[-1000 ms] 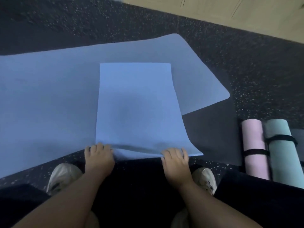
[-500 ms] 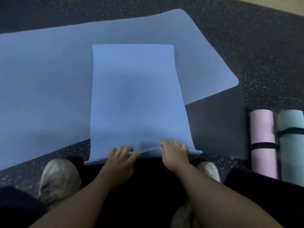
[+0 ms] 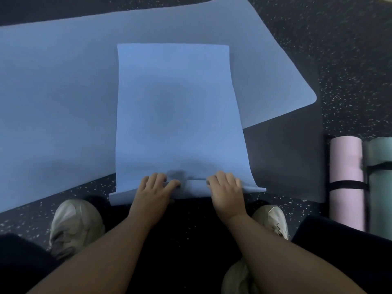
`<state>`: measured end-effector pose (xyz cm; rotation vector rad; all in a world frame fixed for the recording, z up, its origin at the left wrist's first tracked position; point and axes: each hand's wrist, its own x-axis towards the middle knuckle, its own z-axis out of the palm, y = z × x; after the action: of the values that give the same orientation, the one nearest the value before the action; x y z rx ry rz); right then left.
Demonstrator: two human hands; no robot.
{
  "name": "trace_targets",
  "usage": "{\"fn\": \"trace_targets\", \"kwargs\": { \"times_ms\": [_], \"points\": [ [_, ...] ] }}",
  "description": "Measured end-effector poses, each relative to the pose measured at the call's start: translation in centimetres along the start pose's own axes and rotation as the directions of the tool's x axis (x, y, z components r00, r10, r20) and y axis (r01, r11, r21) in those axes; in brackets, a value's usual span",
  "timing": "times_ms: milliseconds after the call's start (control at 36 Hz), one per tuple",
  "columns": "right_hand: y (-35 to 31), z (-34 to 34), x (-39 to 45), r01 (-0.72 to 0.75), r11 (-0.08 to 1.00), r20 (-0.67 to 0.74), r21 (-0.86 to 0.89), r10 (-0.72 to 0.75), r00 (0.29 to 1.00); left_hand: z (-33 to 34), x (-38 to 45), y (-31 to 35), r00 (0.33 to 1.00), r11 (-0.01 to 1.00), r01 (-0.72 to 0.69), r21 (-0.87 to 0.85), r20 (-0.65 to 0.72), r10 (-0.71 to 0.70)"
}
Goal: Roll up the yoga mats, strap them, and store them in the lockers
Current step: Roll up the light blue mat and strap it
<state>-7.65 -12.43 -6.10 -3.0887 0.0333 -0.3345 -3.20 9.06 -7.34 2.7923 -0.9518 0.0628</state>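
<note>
Crouching over the near end of a narrow blue mat [image 3: 178,115], which runs from 6 o'clock toward 12 across the frame's centre. Left hand [image 3: 153,190] and right hand [image 3: 226,188] sit side by side on its near edge, fingers [image 3: 220,177] curled over a small turned-up fold of the mat and gripping it (first turn of a roll, barely formed). The mat's far end lies flat on a wider blue mat [image 3: 53,98] spread from 9 o'clock to 2 o'clock. A dark mat [image 3: 282,155] lies under both, showing at 3 to 4 o'clock. Speckled rubber floor [image 3: 350,49] all round. At 4 o'clock, well clear of the hands, a rolled pink mat [image 3: 345,166] with a black strap [image 3: 345,185] lies just beside a rolled green mat [image 3: 379,187], also strapped. Pale sneakers at 7 o'clock [image 3: 74,225] and 5 o'clock [image 3: 273,219].
</note>
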Motion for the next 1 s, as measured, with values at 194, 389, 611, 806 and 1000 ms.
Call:
{"fn": "trace_targets", "kwargs": {
  "times_ms": [194, 389, 611, 806, 1000],
  "points": [
    [0.6, -0.1, -1.0, -0.039, 0.998, 0.137, 0.048, 0.032, 0.990, 0.6, -0.8, 0.7, 0.991, 0.996, 0.050, 0.075, -0.128, -0.040],
    [1.1, 0.8, -0.9, -0.048, 0.997, 0.129, -0.054, 0.055, 0.990, 1.1, -1.3, 0.6, 0.990, 0.986, 0.124, 0.110, -0.076, -0.116],
    [0.5, 1.6, -1.2, -0.076, 0.989, 0.176, -0.129, 0.098, 0.979, 1.3, -2.0, 0.6, 0.973, 0.968, 0.222, 0.115, 0.036, -0.227],
    [1.1, 2.4, -1.6, -0.039, 0.994, 0.142, -0.107, 0.054, 0.988, 0.5, -1.5, -0.3, 0.982, 0.983, 0.161, 0.092, 0.090, -0.169],
    [0.8, 2.3, -2.4, -0.029, 0.994, 0.007, -0.105, 0.030, 1.000, -0.1, -1.3, -1.3, 0.998, 0.995, 0.053, 0.083, 0.027, -0.056]
  ]
}}
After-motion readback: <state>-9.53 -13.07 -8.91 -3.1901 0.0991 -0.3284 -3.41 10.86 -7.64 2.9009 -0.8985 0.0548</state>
